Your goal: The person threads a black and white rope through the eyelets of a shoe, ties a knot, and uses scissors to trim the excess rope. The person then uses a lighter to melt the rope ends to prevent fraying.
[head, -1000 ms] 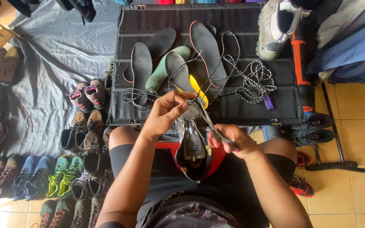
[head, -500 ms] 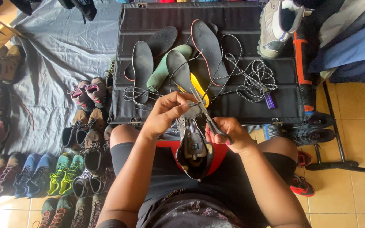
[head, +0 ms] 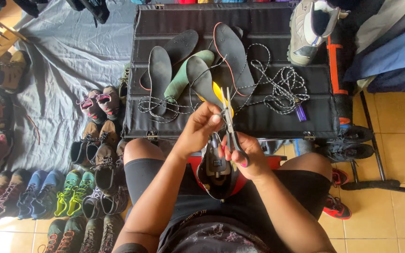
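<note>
**Scissors raised over a shoe on the lap**

The right hand [head: 249, 157] has its fingers through the handles of the scissors [head: 229, 126] and is closed around them; the blades point up and away from the body, and whether they are parted or together cannot be told. The left hand [head: 200, 129] sits just left of the scissors, its thumb and fingertips pinched together right at the blades, on something too thin to make out.

Below the scissors, a dark shoe [head: 219, 171] rests on the person's lap between the thighs, its opening facing up, over a red piece.

Beyond the scissors lies a black mat [head: 315, 107]. On it, up and left of the scissors, are several insoles [head: 159, 70], grey, green and yellow, fanned and overlapping. A speckled lace [head: 282, 86] is coiled loosely to the upper right of the scissors, running back among the insoles. A grey boot [head: 308, 28] stands at the mat's far right corner.

Well to the left of the scissors, rows of shoes [head: 78, 197] stand in pairs on the floor and on a grey cloth [head: 57, 61].
</note>
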